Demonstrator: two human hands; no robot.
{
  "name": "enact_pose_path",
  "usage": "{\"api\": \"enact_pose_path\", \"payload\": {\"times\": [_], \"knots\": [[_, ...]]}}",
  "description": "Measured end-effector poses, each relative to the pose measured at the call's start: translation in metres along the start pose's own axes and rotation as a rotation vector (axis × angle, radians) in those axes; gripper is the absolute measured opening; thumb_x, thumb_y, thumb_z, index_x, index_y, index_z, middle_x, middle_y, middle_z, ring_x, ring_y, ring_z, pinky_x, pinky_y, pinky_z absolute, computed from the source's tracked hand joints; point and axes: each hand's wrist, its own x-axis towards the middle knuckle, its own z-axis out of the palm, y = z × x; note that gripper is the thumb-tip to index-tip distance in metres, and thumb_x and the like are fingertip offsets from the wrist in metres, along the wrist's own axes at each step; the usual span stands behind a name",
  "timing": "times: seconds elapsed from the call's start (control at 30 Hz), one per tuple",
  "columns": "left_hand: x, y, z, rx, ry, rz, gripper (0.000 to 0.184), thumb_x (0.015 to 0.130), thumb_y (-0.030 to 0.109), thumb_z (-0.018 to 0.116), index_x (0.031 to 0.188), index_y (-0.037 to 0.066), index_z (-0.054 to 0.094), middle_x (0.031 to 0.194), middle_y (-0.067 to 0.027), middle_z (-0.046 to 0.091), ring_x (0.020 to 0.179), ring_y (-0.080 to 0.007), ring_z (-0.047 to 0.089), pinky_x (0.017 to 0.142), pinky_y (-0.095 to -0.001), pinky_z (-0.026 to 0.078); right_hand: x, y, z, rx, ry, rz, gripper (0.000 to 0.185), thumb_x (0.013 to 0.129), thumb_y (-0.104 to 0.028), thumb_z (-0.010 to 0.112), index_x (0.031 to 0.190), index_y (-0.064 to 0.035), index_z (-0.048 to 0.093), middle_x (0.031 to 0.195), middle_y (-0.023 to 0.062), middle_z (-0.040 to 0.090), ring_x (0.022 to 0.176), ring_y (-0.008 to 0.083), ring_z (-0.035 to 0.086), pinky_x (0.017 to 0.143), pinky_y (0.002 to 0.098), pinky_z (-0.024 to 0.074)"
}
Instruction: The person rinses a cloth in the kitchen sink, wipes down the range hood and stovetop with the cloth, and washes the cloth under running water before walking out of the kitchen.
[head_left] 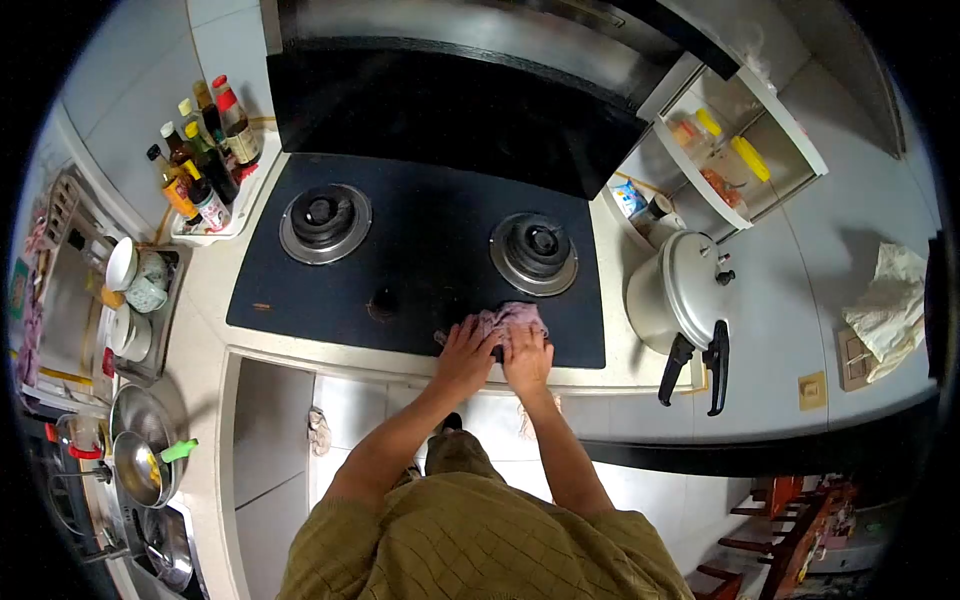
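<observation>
Both hands are on a crumpled pinkish-purple cloth [518, 316] at the front edge of the black cooktop [420, 250], in front of the right burner [536, 254]. My left hand [467, 352] presses on the cloth's left part, its fingers pointing forward. Beside it, my right hand [527, 352] lies over the right part, fingers extended on the fabric. Parts of the cloth under the palms are hidden. The left burner [326, 224] stands farther back on the left.
A pressure cooker [672, 290] with black handles stands right of the cooktop. Bottles [205, 165] fill a white tray at back left. Bowls [130, 300] and a pan [142, 468] are at left. A corner shelf [700, 190] holds jars.
</observation>
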Motion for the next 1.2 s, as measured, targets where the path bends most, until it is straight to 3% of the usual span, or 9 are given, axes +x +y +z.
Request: {"api": "enact_pose_path", "payload": {"times": [0.13,0.3,0.33,0.5,0.67,0.73,0.83,1.07,1.2], "knots": [[0.043,0.008,0.048,-0.032,-0.099,0.004,0.052,0.073,0.02,0.061,0.121,0.011,0.044,0.13,-0.0138,0.036,0.123,-0.0356,0.029,0.098,-0.0524,0.026,0.023,0.045,0.004,-0.101,0.017,0.141,0.029,0.078,-0.025,0.052,0.099,-0.0053,0.055,0.105,0.0106,0.056,0.101,0.0279,0.048,0.073,0.0423,0.0361],[0.076,0.035,0.085,-0.016,-0.024,0.03,0.049,0.073,0.022,0.062,0.119,0.009,0.048,0.134,-0.0134,0.032,0.126,-0.0357,0.024,0.099,-0.0534,0.023,0.047,0.094,0.002,-0.101,0.047,0.186,0.026,0.076,-0.024,0.052,0.093,-0.0047,0.054,0.106,0.0105,0.054,0.103,0.0276,0.046,0.079,0.0426,0.0346],[0.082,0.04,0.084,-0.014,-0.039,0.027,0.049,0.074,0.022,0.061,0.119,0.008,0.048,0.135,-0.0138,0.03,0.126,-0.0359,0.023,0.1,-0.0535,0.023,0.056,0.102,-0.003,-0.033,-0.124,0.298,0.031,0.075,-0.024,0.053,0.098,-0.0038,0.054,0.109,0.012,0.052,0.103,0.0281,0.045,0.08,0.0426,0.0336],[0.119,0.049,0.096,-0.091,-0.064,0.049,0.05,0.074,0.019,0.061,0.116,-0.003,0.045,0.134,-0.0206,0.027,0.128,-0.0369,0.021,0.101,-0.052,0.021,0.083,0.131,0.007,-0.064,-0.067,0.265,0.042,0.072,-0.022,0.054,0.11,-0.0031,0.054,0.113,0.0116,0.049,0.104,0.028,0.043,0.082,0.0429,0.0334],[0.112,0.036,0.091,-0.008,-0.177,0.124,0.056,0.075,0.026,0.061,0.12,-0.001,0.041,0.131,-0.0203,0.032,0.126,-0.0364,0.024,0.102,-0.0503,0.02,0.073,0.142,0.015,0.052,0.064,0.088,0.04,0.068,-0.017,0.056,0.104,0.0004,0.055,0.119,0.0174,0.045,0.109,0.0318,0.043,0.085,0.0447,0.0334],[0.097,0.033,0.07,-0.012,-0.226,0.098,0.058,0.077,0.029,0.059,0.123,0.002,0.038,0.132,-0.0182,0.032,0.125,-0.0357,0.025,0.102,-0.0506,0.02,0.064,0.127,0.007,0.135,0.085,-0.007,0.036,0.067,-0.014,0.057,0.1,0.0004,0.054,0.115,0.0209,0.047,0.103,0.035,0.046,0.082,0.0457,0.0361],[0.069,0.024,0.048,-0.029,-0.329,0.046,0.061,0.079,0.032,0.057,0.128,0.005,0.033,0.131,-0.0164,0.032,0.126,-0.0334,0.024,0.103,-0.0485,0.017,0.041,0.096,0.002,0.166,-0.098,0.027,0.035,0.066,-0.015,0.057,0.098,-0.0004,0.054,0.111,0.0204,0.048,0.102,0.036,0.046,0.079,0.0463,0.0378],[-0.004,-0.028,-0.015,0.092,-0.48,0.028,0.059,0.079,0.036,0.055,0.126,0.004,0.038,0.132,-0.0153,0.033,0.127,-0.0317,0.024,0.105,-0.0462,0.015,0.005,-0.002,0.001,0.329,0.033,-0.204,0.029,0.067,-0.012,0.056,0.095,-0.0031,0.056,0.104,0.0164,0.051,0.095,0.0332,0.049,0.077,0.0437,0.0402],[-0.039,-0.054,-0.045,0.061,-0.347,0.043,0.055,0.079,0.033,0.055,0.123,0.003,0.042,0.131,-0.0171,0.034,0.126,-0.0328,0.025,0.104,-0.0476,0.017,-0.001,-0.046,0.008,0.284,-0.003,-0.343,0.025,0.069,-0.01,0.056,0.093,-0.0048,0.057,0.096,0.0118,0.052,0.09,0.0285,0.05,0.074,0.04,0.0418]]}}
